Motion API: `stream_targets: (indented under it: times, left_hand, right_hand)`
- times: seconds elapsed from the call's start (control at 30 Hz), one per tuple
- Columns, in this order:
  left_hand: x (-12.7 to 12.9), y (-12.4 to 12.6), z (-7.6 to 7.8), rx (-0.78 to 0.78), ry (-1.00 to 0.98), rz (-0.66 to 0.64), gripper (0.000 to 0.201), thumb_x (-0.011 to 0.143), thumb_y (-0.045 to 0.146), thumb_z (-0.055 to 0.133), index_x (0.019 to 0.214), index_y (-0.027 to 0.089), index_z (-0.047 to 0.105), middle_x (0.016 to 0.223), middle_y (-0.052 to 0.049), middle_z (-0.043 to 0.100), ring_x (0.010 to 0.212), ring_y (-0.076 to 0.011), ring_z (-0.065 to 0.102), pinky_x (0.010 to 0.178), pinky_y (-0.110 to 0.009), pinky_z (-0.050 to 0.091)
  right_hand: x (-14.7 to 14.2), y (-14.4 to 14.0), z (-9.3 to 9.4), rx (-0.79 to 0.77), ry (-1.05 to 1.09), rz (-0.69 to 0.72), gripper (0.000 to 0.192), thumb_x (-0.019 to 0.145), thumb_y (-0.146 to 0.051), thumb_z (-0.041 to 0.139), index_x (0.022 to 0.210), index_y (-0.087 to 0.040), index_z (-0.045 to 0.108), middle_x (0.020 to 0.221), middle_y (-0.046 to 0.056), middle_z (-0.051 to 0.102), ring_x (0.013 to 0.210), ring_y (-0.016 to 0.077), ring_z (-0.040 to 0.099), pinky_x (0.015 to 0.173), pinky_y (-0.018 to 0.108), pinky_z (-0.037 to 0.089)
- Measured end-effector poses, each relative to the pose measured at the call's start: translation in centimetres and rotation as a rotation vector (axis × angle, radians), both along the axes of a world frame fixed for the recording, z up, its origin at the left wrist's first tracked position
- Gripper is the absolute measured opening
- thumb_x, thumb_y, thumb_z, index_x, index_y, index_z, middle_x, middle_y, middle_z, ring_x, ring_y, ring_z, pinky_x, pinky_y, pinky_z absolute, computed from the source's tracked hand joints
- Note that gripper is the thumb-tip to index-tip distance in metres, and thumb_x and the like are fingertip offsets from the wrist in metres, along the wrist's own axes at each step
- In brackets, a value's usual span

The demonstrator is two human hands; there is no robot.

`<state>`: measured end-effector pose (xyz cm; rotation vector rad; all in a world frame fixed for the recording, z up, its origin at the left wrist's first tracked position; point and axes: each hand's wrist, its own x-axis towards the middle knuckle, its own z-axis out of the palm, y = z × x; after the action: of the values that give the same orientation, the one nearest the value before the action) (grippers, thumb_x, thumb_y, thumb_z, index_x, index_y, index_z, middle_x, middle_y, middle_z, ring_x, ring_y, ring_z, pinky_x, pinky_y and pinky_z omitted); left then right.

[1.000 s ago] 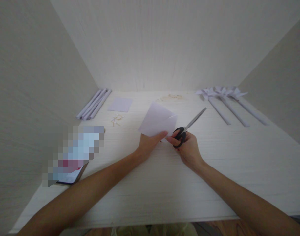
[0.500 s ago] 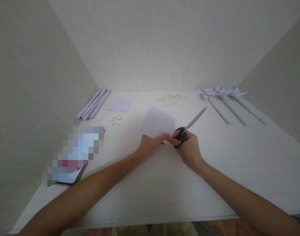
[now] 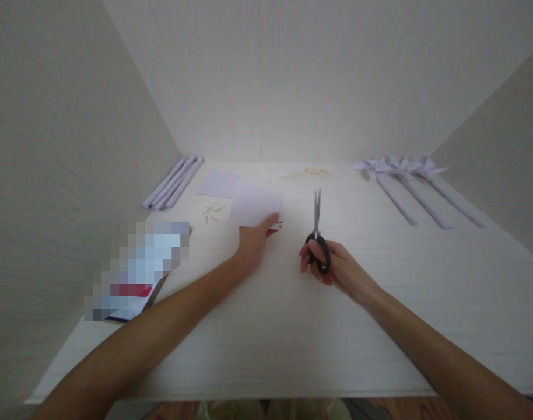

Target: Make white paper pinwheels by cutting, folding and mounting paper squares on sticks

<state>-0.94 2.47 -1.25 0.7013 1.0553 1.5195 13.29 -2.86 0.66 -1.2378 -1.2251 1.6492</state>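
Observation:
A pale square sheet of paper [image 3: 255, 204] is pinched at its lower right corner by my left hand [image 3: 254, 242], thumb on top. Black-handled scissors [image 3: 318, 216] sit in my right hand [image 3: 325, 262], fingers in the loops, blades pointing away from me and slightly parted. The blades are apart from the paper. Another pale paper square [image 3: 218, 184] lies flat on the table behind the held sheet. Beside it is a small pile of pale scraps [image 3: 213, 210].
Several rolled paper tubes [image 3: 172, 182] lie at the back left. Three paper pinwheel-like shapes on sticks [image 3: 398, 199] lie at the back right. A phone [image 3: 148, 280], partly blurred, rests at the left. More small scraps [image 3: 314, 171] lie near the back wall [image 3: 270, 81].
My hands have moved apart: the left one went left with the paper, and the right one turned the scissors from pointing right to pointing straight away.

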Motion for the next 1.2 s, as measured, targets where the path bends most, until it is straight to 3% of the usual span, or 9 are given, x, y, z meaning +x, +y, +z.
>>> stream_targets:
  times: [0.1,0.2,1.2]
  left_hand:
    - [-0.07,0.07,0.39,0.002,-0.049,-0.009,0.020,0.054,0.019,0.067,0.070,0.014,0.057,0.065,0.002,0.061,0.056,-0.0089,0.057,0.053,-0.021,0.047]
    - [0.05,-0.11,0.69,0.002,-0.097,0.010,0.022,0.054,0.016,0.066,0.074,0.014,0.057,0.070,0.002,0.062,0.058,-0.0089,0.058,0.058,-0.023,0.049]
    - [-0.09,-0.15,0.40,0.034,-0.099,-0.029,0.018,0.054,0.016,0.067,0.068,0.014,0.056,0.062,0.003,0.060,0.053,-0.0085,0.057,0.053,-0.022,0.047]
  right_hand:
    - [0.09,-0.42,0.62,-0.036,-0.099,0.151,0.043,0.068,-0.056,0.050,0.061,-0.013,0.053,0.041,0.000,0.053,0.032,0.0044,0.030,0.032,0.019,0.015]
    - [0.11,-0.71,0.95,-0.046,-0.204,0.203,0.043,0.066,-0.054,0.054,0.050,-0.015,0.050,0.034,-0.001,0.048,0.032,0.0053,0.032,0.035,0.020,0.016]
    - [0.63,-0.68,0.28,0.003,-0.304,0.292,0.042,0.070,-0.051,0.052,0.047,-0.016,0.045,0.036,-0.002,0.047,0.034,0.0068,0.038,0.039,0.021,0.024]
